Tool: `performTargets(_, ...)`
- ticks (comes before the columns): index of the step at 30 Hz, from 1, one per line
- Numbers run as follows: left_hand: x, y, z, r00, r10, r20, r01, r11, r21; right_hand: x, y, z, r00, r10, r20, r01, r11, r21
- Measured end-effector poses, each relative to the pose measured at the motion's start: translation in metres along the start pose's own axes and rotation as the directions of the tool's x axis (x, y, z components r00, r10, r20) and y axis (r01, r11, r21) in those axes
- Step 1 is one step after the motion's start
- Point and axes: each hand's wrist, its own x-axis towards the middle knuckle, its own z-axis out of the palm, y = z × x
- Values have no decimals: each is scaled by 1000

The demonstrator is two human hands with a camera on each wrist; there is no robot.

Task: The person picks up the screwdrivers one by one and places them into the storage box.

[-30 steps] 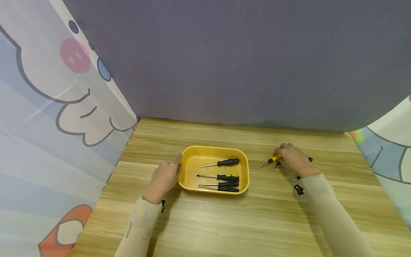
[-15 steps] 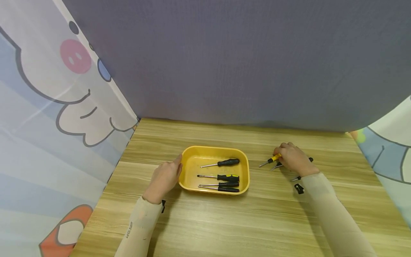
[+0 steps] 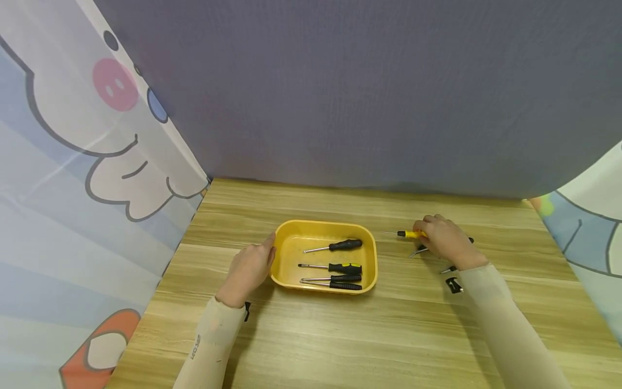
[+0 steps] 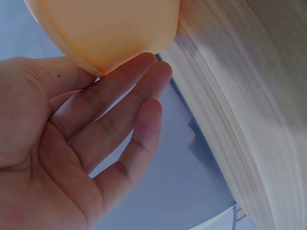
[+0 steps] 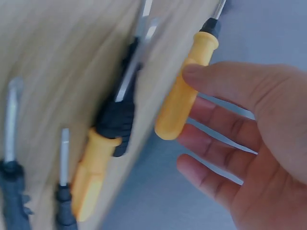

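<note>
My left hand [image 3: 249,270] grips the left rim of a yellow plastic basin [image 3: 291,265], its thumb on one side of the wall and fingers on the other in the left wrist view. Lying in the basin are several screwdrivers, among them a plain black one [image 3: 346,245] and a black one with yellow patches [image 3: 346,268]. To the right of the basin, my right hand [image 3: 446,240] pinches a screwdriver with a yellow handle [image 5: 184,96] between thumb and fingers. Its thin shaft points left, toward the basin.
More screwdrivers lie on the wooden table [image 3: 311,340] beneath and beside the right hand, including a yellow-and-black one [image 5: 91,177] and a small black one [image 5: 64,206]. A grey panel [image 3: 359,97] rises behind the table, and a printed curtain [image 3: 63,162] hangs at the left.
The yellow-handled screwdriver in my right hand has swung from slanting down-left to nearly level, its tip now farther left and up. The left hand and basin have stayed put.
</note>
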Motion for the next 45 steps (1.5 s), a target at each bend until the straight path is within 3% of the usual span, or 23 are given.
performTargets(8, 1, 0, -1, 1000, -8, 13, 8, 1000, -3, 4, -14, -17, 997, -53, -57, 54, 998, 14)
performTargets(21, 4, 0, 0, 1000, -12, 15, 12, 1000, -6, 17, -48, -42, 993, -97, -64, 94, 995, -43)
performTargets(26, 3, 0, -1, 1000, -12, 21, 12, 1000, -11, 26, -65, -41, 992, -124, -36, 122, 990, -67)
performTargets(33, 1, -2, 0, 1000, -12, 19, 12, 1000, -10, 40, -92, -39, 982, -178, -61, 174, 983, -57)
performTargets(40, 0, -3, -1, 1000, -17, 16, 17, 1000, -11, 57, -124, -38, 979, -205, 12, 205, 977, -49)
performTargets(45, -1, -2, -2, 1000, -23, 16, 24, 1000, -12, 65, -141, -26, 970, -241, 38, 242, 970, -29)
